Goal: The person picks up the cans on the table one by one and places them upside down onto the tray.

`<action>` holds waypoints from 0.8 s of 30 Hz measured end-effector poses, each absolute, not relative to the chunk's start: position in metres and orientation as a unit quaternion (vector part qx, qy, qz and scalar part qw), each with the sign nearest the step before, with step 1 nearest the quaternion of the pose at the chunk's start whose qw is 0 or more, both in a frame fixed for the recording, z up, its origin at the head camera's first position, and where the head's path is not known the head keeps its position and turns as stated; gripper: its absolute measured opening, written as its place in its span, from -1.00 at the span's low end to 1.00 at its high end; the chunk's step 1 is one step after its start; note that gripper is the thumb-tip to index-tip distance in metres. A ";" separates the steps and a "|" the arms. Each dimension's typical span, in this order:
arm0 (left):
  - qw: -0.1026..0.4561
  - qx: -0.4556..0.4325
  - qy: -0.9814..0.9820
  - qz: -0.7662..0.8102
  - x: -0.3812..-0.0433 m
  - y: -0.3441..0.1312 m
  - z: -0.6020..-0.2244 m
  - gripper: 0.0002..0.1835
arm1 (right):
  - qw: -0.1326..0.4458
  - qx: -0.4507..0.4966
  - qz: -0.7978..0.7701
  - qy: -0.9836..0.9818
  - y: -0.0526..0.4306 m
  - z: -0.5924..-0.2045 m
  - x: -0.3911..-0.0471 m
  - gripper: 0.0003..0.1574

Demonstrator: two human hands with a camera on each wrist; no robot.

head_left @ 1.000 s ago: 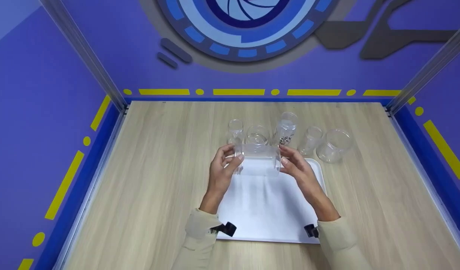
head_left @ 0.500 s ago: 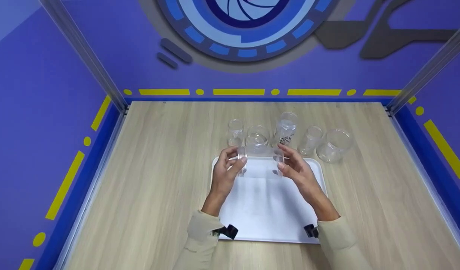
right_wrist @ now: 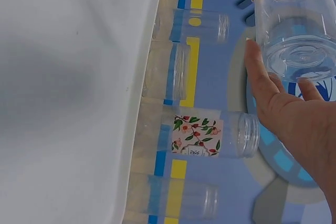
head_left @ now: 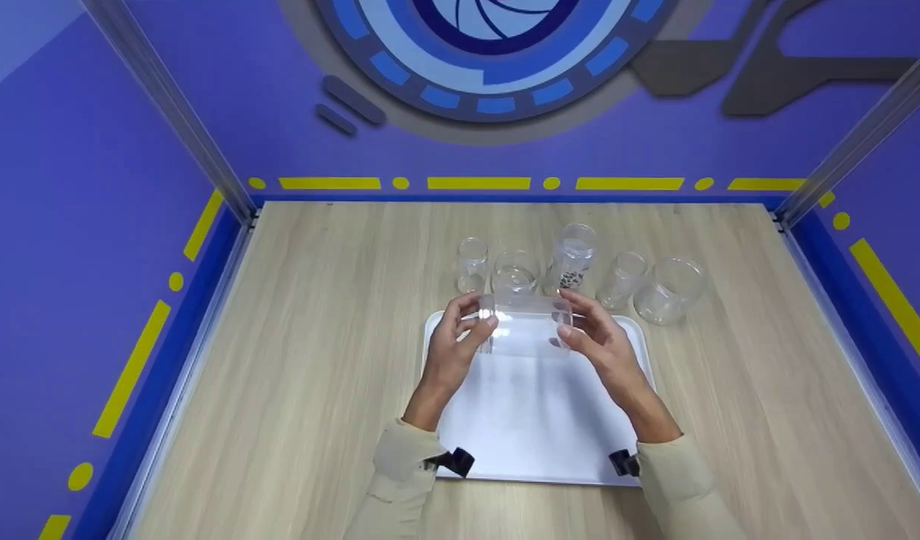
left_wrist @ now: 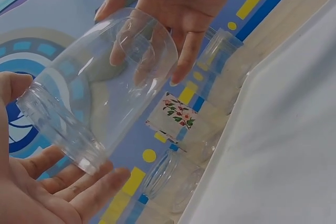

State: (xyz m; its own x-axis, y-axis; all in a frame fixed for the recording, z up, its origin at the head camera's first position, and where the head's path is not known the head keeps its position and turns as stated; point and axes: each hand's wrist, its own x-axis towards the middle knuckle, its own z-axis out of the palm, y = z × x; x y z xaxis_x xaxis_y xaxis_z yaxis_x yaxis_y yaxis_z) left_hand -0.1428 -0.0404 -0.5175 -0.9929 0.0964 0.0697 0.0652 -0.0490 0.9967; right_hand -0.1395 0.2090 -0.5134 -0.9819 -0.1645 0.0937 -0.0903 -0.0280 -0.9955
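A clear, see-through jar (head_left: 525, 334) lies sideways between both hands, held above the white tray (head_left: 534, 420). My left hand (head_left: 448, 341) grips its threaded mouth end, thumb in front and fingers behind. At the base end, my right hand (head_left: 603, 345) holds it between thumb and fingers. In the left wrist view the jar's wall (left_wrist: 100, 77) shows the room through it, and its ribbed neck (left_wrist: 63, 129) sits within the left fingers. The right wrist view catches the round base (right_wrist: 302, 59) beside the right palm.
Several clear jars stand behind the tray: a slim one (head_left: 471, 262), a wide low one (head_left: 515, 274), a tall one with a floral label (right_wrist: 197, 136), another slim one (head_left: 623, 281) and a wide one (head_left: 669, 291). Blue-purple panels (head_left: 460, 161) enclose the wooden table (head_left: 317, 337).
Both hands have shifted slightly to the right with the jar, the left one more. The jar has turned a little, and the tray and standing jars stay in place.
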 end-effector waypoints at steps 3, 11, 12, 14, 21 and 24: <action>0.017 0.061 0.706 0.706 -0.142 -0.042 -0.517 -0.24 | 0.022 -0.092 -0.706 0.702 0.211 -0.513 -0.139 -0.29; 0.000 0.043 0.742 0.669 -0.145 -0.051 -0.517 -0.31 | 0.005 -0.093 -0.700 0.708 0.217 -0.511 -0.140 -0.28; -0.005 0.038 0.746 0.665 -0.145 -0.053 -0.517 -0.32 | 0.003 -0.092 -0.697 0.711 0.218 -0.510 -0.140 -0.29; -0.013 0.030 0.752 0.659 -0.147 -0.056 -0.518 -0.33 | 0.002 -0.088 -0.693 0.715 0.220 -0.511 -0.140 -0.29; -0.031 0.013 0.773 0.634 -0.149 -0.064 -0.522 -0.38 | 0.000 -0.078 -0.692 0.718 0.223 -0.511 -0.139 -0.28; -0.045 0.010 0.794 0.607 -0.150 -0.068 -0.525 -0.39 | 0.001 -0.073 -0.696 0.714 0.223 -0.511 -0.139 -0.28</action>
State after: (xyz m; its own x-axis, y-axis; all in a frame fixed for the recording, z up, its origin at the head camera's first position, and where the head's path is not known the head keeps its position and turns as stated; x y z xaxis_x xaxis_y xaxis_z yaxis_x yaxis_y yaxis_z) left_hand -0.1501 -0.0675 -0.5255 -0.9958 -0.0385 0.0835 0.0705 0.2636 0.9620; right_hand -0.1394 0.2232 -0.5105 -0.9893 -0.1058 0.1002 -0.1028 0.0200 -0.9945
